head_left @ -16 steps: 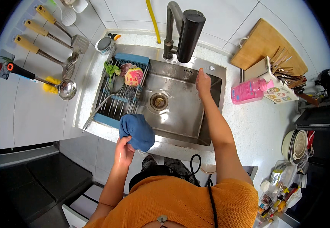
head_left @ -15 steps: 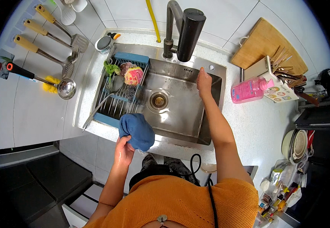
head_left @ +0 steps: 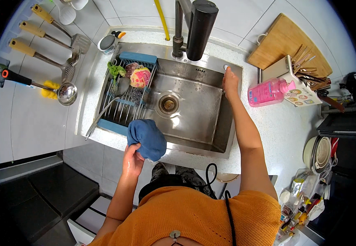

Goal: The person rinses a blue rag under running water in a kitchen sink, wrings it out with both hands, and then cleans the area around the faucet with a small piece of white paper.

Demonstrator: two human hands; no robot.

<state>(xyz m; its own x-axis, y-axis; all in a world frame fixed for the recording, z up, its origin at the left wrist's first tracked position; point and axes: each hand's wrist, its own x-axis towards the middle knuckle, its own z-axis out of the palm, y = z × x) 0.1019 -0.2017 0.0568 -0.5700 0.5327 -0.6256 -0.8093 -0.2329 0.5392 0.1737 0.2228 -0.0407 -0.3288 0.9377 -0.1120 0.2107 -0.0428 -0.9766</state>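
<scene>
My left hand (head_left: pixel 133 158) grips a bunched blue cloth (head_left: pixel 147 139) over the sink's near edge, thumb on top and the other fingers partly hidden. Across the basin, my right hand (head_left: pixel 231 82) reaches to the far right corner of the steel sink (head_left: pixel 182 141). Its fingers are curled in and hold nothing that I can see. One digit points at a small round silver button (head_left: pixel 226 67) on the rim and appears to touch it. Between my hands lies the basin, with a round drain (head_left: pixel 168 104) in its floor.
A blue drying rack (head_left: pixel 139 59) spans the sink's left side, holding a sponge (head_left: pixel 140 78), leafy greens (head_left: pixel 115 70) and a long-handled ladle (head_left: pixel 104 110). The dark faucet (head_left: pixel 202 30) stands behind. A pink soap bottle (head_left: pixel 266 93) and utensil holder (head_left: pixel 294 84) are at right.
My right hand has moved right and slightly away from me, up to the silver button. My left hand keeps the blue cloth in nearly the same place. The view has shifted slightly.
</scene>
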